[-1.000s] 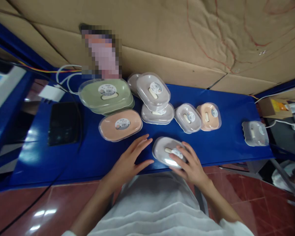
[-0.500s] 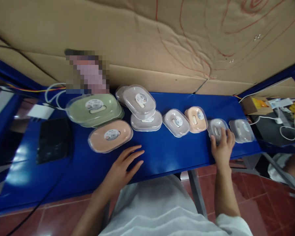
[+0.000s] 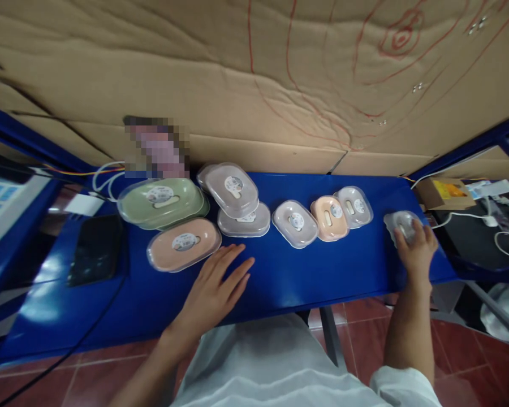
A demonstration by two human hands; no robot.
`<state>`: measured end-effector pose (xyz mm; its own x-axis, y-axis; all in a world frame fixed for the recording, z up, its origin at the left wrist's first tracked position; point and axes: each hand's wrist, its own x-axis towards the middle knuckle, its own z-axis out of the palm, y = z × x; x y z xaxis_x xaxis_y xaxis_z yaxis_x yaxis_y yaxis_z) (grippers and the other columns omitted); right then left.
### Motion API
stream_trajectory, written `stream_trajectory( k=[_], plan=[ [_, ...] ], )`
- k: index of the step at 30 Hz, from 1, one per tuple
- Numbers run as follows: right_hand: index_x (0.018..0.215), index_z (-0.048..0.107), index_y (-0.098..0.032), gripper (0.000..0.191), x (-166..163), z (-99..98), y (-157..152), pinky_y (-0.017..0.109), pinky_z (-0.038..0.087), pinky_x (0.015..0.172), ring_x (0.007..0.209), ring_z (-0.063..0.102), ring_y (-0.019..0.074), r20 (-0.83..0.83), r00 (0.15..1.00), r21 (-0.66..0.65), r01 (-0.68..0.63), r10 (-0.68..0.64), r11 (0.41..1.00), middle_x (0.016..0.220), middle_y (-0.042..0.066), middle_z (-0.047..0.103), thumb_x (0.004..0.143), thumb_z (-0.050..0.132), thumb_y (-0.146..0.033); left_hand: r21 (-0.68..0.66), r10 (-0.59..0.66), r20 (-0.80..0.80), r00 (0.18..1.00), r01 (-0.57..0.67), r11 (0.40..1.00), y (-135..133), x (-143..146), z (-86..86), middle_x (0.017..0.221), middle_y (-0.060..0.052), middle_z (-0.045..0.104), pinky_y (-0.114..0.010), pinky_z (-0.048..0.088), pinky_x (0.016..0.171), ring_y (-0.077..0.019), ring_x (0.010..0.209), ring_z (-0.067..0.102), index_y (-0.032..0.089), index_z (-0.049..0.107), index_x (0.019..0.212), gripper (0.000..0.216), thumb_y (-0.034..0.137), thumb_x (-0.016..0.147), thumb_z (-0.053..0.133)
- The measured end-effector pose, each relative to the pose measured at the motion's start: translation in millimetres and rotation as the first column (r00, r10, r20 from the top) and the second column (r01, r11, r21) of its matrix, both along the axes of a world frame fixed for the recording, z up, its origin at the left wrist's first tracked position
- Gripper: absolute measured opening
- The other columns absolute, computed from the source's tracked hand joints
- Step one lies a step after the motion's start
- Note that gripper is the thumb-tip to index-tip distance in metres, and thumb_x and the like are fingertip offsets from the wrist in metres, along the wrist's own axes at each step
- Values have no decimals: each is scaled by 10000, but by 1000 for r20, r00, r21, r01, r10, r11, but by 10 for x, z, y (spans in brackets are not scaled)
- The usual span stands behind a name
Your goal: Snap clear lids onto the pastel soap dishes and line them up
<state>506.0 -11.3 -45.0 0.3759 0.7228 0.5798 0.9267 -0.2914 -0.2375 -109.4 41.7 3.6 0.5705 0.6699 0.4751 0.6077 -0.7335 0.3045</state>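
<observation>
Several lidded plastic containers with round labels stand along a blue table (image 3: 280, 282). My right hand (image 3: 419, 249) is at the table's right end, its thumb and fingers over a grey container (image 3: 401, 219) and covering part of it. My left hand (image 3: 216, 288) holds nothing. Its fingers are spread just in front of the long peach container (image 3: 184, 243). A grey container (image 3: 356, 206) touches or nearly touches the small peach container (image 3: 328, 217), with another grey container (image 3: 294, 223) to their left. Farther left, grey containers (image 3: 233, 186) are piled beside a stack of green ones (image 3: 159, 203).
A cardboard wall (image 3: 220, 102) with red drawn lines closes off the back. At the left lie a black flat object (image 3: 95, 249), a white box (image 3: 85, 204) and cables. A small carton (image 3: 445, 193) with yellow things stands beyond the right end.
The grey container that was under my right hand now sits back and left, against the small peach one. My right hand has moved right onto the end container. The camera view has shifted slightly.
</observation>
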Motion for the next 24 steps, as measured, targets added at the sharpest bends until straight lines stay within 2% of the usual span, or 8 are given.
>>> stream_trajectory(
  k=[4, 7, 10, 13, 17, 20, 24],
  plan=[
    [1345, 681, -163, 679, -144, 96, 660, 643, 369, 1166, 1391, 515, 432, -86, 995, -79, -53, 46, 996, 1493, 299, 554, 894, 692, -671, 15, -167, -142, 976, 171, 985, 309, 474, 92, 1624, -152, 547, -523, 493, 1225, -333, 1488, 554, 251, 625, 1474, 467, 145, 1019, 610],
    [1354, 683, -135, 635, -211, 198, 1133, 579, 381, 1206, 1424, 521, 372, -130, 977, -141, -187, 169, 972, 1515, 269, 571, 911, 723, -589, 27, -231, -216, 949, 242, 970, 511, 773, 101, 1692, -196, 451, -553, 457, 1239, -391, 1568, 447, 203, 611, 1490, 504, 147, 991, 645],
    [1384, 684, -162, 639, -248, 288, 1404, 545, 413, 1221, 1438, 541, 343, -202, 930, -196, -347, 309, 917, 1536, 223, 581, 911, 740, -588, 49, -239, -276, 931, 261, 964, 593, 934, 81, 1658, -211, 481, -570, 446, 1223, -408, 1526, 481, 179, 627, 1453, 477, 190, 980, 688],
    [1449, 670, -238, 706, -294, 352, 1477, 548, 434, 1245, 1467, 552, 348, -269, 865, -224, -484, 423, 846, 1577, 166, 575, 889, 755, -658, 31, -242, -311, 919, 265, 964, 541, 977, 94, 1520, -163, 612, -549, 460, 1159, -355, 1377, 590, 219, 648, 1409, 402, 256, 1011, 688],
    [1517, 638, -309, 765, -374, 406, 1464, 592, 397, 1287, 1561, 467, 381, -369, 767, -232, -622, 525, 748, 1649, 127, 526, 891, 729, -740, -41, -347, -297, 890, 351, 935, 457, 987, 166, 1335, -82, 694, -480, 438, 1090, -291, 1241, 614, 288, 644, 1393, 411, 368, 1004, 750],
    [1528, 633, -298, 765, -438, 426, 1450, 599, 363, 1309, 1582, 442, 376, -357, 764, -202, -624, 537, 755, 1660, 130, 523, 916, 697, -753, -76, -364, -277, 889, 357, 931, 500, 1013, 208, 1303, -62, 690, -441, 434, 1042, -275, 1198, 614, 297, 649, 1375, 484, 407, 940, 832],
    [1584, 567, -269, 753, -483, 408, 1394, 584, 388, 1294, 1548, 500, 348, -363, 813, -189, -543, 456, 818, 1631, 127, 566, 994, 582, -737, -116, -314, -250, 916, 294, 949, 595, 1059, 222, 1248, -44, 692, -409, 453, 981, -269, 1162, 634, 297, 673, 1328, 498, 416, 889, 878]
  ],
)
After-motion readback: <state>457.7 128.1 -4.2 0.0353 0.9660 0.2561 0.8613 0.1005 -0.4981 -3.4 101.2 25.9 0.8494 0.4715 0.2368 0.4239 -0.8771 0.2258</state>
